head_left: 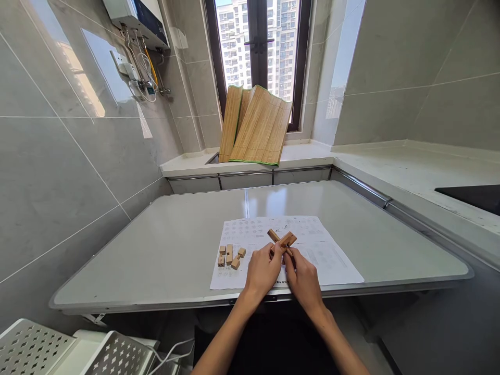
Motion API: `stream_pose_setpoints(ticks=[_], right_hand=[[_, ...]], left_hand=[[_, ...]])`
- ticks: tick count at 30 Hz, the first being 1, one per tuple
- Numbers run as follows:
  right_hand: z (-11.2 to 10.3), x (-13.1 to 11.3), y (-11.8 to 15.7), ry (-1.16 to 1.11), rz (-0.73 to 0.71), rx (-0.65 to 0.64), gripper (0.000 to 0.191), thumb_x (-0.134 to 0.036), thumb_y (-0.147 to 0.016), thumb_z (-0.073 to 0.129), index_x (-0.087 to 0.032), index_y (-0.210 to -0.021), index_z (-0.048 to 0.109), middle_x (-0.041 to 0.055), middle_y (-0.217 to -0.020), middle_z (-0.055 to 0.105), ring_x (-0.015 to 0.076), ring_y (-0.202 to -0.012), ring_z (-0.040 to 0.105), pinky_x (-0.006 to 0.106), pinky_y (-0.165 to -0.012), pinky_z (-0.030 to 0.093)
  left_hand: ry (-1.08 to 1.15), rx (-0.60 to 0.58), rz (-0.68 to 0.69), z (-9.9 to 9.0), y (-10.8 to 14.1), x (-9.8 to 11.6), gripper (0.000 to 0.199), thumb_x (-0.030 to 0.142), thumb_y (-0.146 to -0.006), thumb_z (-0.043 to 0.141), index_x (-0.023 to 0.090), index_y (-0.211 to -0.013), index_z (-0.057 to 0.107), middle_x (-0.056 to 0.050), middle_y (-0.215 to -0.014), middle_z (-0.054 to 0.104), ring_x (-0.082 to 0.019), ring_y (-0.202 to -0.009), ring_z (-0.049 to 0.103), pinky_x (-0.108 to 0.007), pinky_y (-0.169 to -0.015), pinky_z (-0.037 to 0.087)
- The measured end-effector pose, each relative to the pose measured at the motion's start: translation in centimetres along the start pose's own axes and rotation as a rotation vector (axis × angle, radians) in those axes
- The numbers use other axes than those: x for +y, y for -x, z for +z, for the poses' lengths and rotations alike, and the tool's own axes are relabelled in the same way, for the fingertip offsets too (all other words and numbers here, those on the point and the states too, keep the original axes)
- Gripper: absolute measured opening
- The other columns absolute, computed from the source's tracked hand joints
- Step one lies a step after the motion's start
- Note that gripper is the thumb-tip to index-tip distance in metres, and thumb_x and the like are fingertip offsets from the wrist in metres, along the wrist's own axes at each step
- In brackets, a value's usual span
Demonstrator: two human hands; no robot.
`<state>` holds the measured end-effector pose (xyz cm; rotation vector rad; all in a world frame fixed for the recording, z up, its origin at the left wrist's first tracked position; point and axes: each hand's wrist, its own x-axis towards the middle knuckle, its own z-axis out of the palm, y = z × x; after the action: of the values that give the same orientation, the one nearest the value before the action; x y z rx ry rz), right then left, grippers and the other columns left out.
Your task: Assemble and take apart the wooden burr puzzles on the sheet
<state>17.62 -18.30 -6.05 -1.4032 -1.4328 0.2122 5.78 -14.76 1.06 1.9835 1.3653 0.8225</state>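
Both my hands meet over a printed paper sheet point(332, 260) near the table's front edge. In the fingers of my left hand point(264, 268) is a brown notched wooden puzzle piece point(287, 239), slanting up to the right. My right hand point(303, 276) is closed on another wooden puzzle piece point(273, 235), which crosses behind the first and points up to the left. Where the two pieces meet is partly covered by my fingers. Left of my hands, several lighter notched wooden blocks point(229, 254) lie on the sheet.
The sheet rests on a pale glossy folding table point(167, 250). Behind it, folded bamboo mats point(261, 125) lean at the window on a white counter point(304, 152). A metal rail point(363, 185) runs along the counter's edge. White perforated baskets point(117, 357) stand at lower left.
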Motion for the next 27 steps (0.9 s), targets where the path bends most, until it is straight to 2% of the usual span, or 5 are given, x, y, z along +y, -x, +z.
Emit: stream_pose_setpoints(ticks=[6, 11, 18, 23, 27], right_hand=[[0.2, 0.3, 0.1, 0.009, 0.019, -0.012, 0.034, -0.043, -0.108, 0.034, -0.021, -0.102, 0.058, 0.0001, -0.069, 0.062, 0.0177, -0.057, 0.058, 0.027, -0.056, 0.042], [-0.1, -0.1, 0.0, -0.006, 0.021, -0.015, 0.035, -0.046, -0.107, 0.034, -0.021, -0.100, 0.059, -0.0016, -0.065, 0.060, 0.0166, -0.054, 0.058, 0.026, -0.056, 0.043], [-0.2, -0.3, 0.1, -0.031, 0.013, -0.008, 0.034, -0.043, -0.108, 0.034, -0.021, -0.103, 0.059, -0.0018, -0.066, 0.060, 0.0156, -0.055, 0.059, 0.025, -0.057, 0.045], [0.0, -0.1, 0.3, -0.011, -0.010, 0.012, 0.034, -0.040, -0.109, 0.032, -0.020, -0.106, 0.059, -0.0002, -0.069, 0.062, 0.0162, -0.059, 0.060, 0.025, -0.059, 0.046], [0.1, 0.0, 0.3, -0.005, -0.028, 0.043, 0.036, -0.041, -0.109, 0.032, -0.019, -0.108, 0.060, 0.0008, -0.071, 0.063, 0.0170, -0.061, 0.060, 0.026, -0.060, 0.046]], left_hand=[[0.038, -0.024, -0.005, 0.1, -0.1, -0.7, 0.050, 0.050, -0.102, 0.033, 0.021, -0.068, 0.055, 0.000, -0.063, 0.059, -0.017, -0.061, 0.050, -0.028, -0.060, 0.030], [0.057, 0.011, -0.002, 0.5, -0.2, -1.2, 0.050, 0.051, -0.102, 0.031, 0.020, -0.070, 0.056, -0.001, -0.064, 0.058, -0.017, -0.062, 0.049, -0.028, -0.061, 0.032], [0.122, -0.013, -0.026, 0.5, -0.5, -1.4, 0.052, 0.055, -0.100, 0.033, 0.020, -0.070, 0.057, 0.000, -0.056, 0.055, -0.017, -0.057, 0.051, -0.027, -0.057, 0.034], [0.195, -0.081, -0.066, 0.5, -0.2, -1.8, 0.055, 0.059, -0.099, 0.033, 0.020, -0.067, 0.054, 0.000, -0.056, 0.055, -0.018, -0.058, 0.052, -0.027, -0.057, 0.036], [0.231, -0.057, -0.072, 0.7, 0.1, -1.8, 0.054, 0.058, -0.099, 0.034, 0.020, -0.065, 0.053, 0.000, -0.057, 0.054, -0.017, -0.059, 0.052, -0.028, -0.059, 0.037]])
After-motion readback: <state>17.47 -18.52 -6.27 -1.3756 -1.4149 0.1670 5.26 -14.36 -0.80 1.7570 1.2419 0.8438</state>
